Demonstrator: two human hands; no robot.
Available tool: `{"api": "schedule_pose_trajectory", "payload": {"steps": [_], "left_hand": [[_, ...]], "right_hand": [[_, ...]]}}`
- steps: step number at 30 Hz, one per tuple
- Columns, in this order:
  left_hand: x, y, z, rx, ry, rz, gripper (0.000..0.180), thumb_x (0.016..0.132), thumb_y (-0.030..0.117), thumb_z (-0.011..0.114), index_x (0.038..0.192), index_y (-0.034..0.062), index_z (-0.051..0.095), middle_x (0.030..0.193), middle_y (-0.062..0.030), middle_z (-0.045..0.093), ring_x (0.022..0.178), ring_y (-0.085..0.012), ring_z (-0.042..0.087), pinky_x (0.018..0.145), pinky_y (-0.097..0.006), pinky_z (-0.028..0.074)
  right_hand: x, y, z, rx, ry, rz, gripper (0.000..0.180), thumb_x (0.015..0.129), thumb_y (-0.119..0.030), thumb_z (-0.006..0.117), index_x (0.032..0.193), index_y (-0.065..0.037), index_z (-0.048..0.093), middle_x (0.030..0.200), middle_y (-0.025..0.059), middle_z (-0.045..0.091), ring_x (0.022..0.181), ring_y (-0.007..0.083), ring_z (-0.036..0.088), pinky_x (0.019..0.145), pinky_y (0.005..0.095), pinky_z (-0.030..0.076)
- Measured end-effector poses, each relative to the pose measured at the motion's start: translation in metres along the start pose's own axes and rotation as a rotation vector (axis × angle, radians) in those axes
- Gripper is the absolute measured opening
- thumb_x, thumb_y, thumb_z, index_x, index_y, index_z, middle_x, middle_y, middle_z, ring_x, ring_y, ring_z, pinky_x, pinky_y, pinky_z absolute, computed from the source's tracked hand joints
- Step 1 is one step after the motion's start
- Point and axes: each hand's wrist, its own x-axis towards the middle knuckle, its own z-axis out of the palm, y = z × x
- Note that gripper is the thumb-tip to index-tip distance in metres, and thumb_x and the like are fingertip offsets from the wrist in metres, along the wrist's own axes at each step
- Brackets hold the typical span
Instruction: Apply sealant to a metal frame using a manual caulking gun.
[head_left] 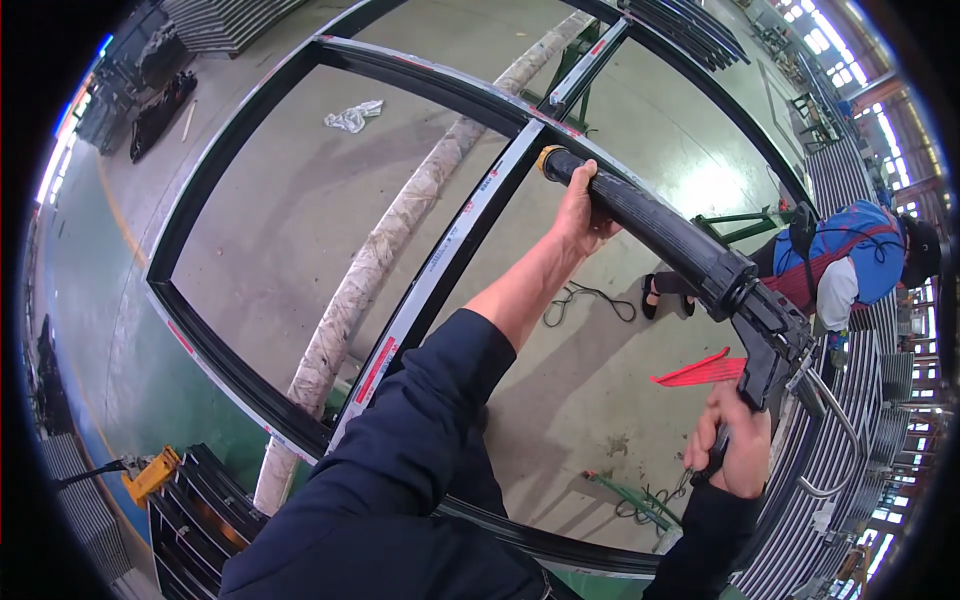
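Note:
A black caulking gun [660, 222] with a yellow front ring lies slanted over the right part of a black and silver window frame [462, 238]. My left hand [580, 212] is closed round its barrel, near the yellow-ringed end. At the other end are the gun's dark handle [762, 365] and a bent metal rod [850, 425]. A red strip [700, 373] hangs beside the handle. Just below the handle my right hand [738, 440] is curled closed around a small dark object whose kind I cannot make out. Whether that hand also touches the handle is unclear.
A patterned wrapped beam [385, 240] runs beneath the frame. At the right another person [850, 260] in blue bends over, near green stands [740, 225]. Stacked metal profiles [840, 180] line the right side. Crumpled plastic [354, 116] and a dark cord [590, 292] lie on the floor.

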Motion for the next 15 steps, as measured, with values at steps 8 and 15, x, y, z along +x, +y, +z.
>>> {"api": "schedule_pose_trajectory", "payload": {"steps": [8, 15], "left_hand": [[-0.006, 0.003, 0.000, -0.093, -0.094, 0.022, 0.048, 0.081, 0.050, 0.065, 0.101, 0.0063, 0.058, 0.090, -0.0092, 0.068, 0.081, -0.0215, 0.068, 0.065, -0.034, 0.058], [-0.022, -0.014, 0.001, -0.211, -0.201, -0.092, 0.051, 0.085, 0.052, 0.060, 0.102, 0.0043, 0.058, 0.094, -0.0089, 0.068, 0.082, -0.0215, 0.069, 0.068, -0.032, 0.059]], "right_hand": [[0.004, 0.009, 0.005, 0.820, -0.550, -0.167, 0.070, 0.092, -0.067, 0.033, 0.117, -0.003, 0.046, 0.070, 0.0068, 0.049, 0.047, 0.0218, 0.046, 0.045, 0.0390, 0.038], [-0.036, 0.013, 0.017, 0.728, -0.336, -0.191, 0.056, 0.097, -0.055, 0.033, 0.116, -0.003, 0.046, 0.067, 0.0042, 0.048, 0.042, 0.0167, 0.042, 0.043, 0.0339, 0.037]]}}
